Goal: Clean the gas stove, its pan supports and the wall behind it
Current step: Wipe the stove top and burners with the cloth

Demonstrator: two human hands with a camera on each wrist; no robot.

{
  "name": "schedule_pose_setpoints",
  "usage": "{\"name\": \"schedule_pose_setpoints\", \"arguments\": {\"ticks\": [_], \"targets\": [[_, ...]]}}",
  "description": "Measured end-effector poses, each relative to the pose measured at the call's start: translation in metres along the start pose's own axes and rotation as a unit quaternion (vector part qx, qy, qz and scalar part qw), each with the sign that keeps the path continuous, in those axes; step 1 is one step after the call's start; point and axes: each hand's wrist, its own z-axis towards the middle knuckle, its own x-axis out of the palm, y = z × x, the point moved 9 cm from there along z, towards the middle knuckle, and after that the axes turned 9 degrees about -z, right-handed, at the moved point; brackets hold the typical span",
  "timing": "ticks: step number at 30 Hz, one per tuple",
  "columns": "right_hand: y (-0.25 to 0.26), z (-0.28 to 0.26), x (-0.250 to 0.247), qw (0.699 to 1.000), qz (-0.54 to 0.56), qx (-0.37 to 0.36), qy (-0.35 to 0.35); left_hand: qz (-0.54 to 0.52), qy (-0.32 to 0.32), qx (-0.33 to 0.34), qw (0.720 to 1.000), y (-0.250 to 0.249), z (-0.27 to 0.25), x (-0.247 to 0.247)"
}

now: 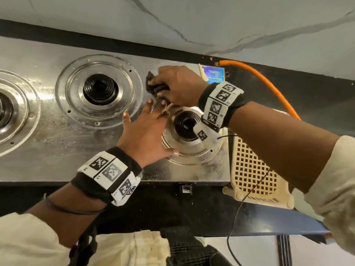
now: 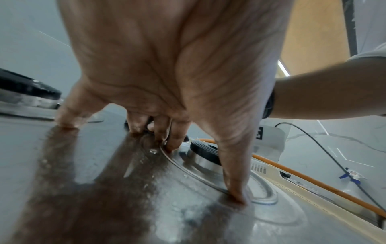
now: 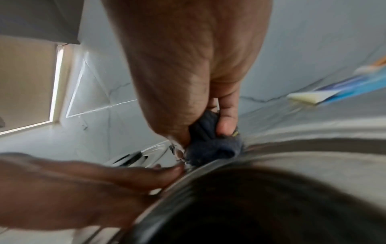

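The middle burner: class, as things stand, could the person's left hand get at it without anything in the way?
Probably yes. The left hand lies flat on the stove top, and the middle burner sits just beside its fingers, with only bare steel between. The right hand grips a dark cloth farther back.

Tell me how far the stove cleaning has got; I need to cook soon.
Done: the pan supports are off the burners. In hand: the right hand rubs a dark cloth on the wet stove top while the left hand presses flat beside the right burner. Left: the stove top needs drying; whether the wall is wiped can't be told; no supports in view.
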Motion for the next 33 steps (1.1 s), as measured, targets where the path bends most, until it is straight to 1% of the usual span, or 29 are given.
{"name": "schedule_pose_setpoints", "arguments": {"ticks": [3,6,9,11,13,18,21,24,26,33], "targets": [[-0.057,-0.024,0.0,0.996,-0.015,0.086,-0.024,0.022,0.013,-0.016,1.0,0.001,-0.001,0.001],[-0.113,-0.055,-0.005,0.985,-0.026,0.165,-0.05,0.023,0.012,-0.026,0.999,0.002,0.0,0.001],[-0.143,-0.066,-0.009,0.97,-0.019,0.233,-0.07,0.024,0.015,-0.028,0.999,0.003,-0.001,0.002],[-0.147,-0.069,-0.008,0.966,-0.008,0.249,-0.064,0.022,0.018,-0.027,0.999,0.003,-0.001,0.002],[-0.138,-0.075,-0.007,0.969,0.003,0.235,-0.069,0.021,0.019,-0.026,0.999,0.002,-0.001,0.0],[-0.087,-0.104,0.013,0.982,0.021,0.174,-0.07,0.024,0.017,-0.024,0.999,0.002,-0.002,0.0],[-0.077,-0.107,0.019,0.985,0.037,0.158,-0.059,0.023,0.019,-0.021,0.999,0.002,-0.001,0.001],[-0.09,-0.099,0.011,0.981,0.072,0.171,-0.06,0.031,0.013,-0.019,0.999,0.001,0.0,0.002],[-0.089,-0.091,0.007,0.982,0.067,0.165,-0.055,0.029,0.009,-0.018,0.999,0.001,0.0,0.002],[-0.028,-0.039,0.001,0.998,0.025,0.051,-0.021,0.01,-0.017,-0.022,1.0,-0.003,-0.004,0.001]]}}
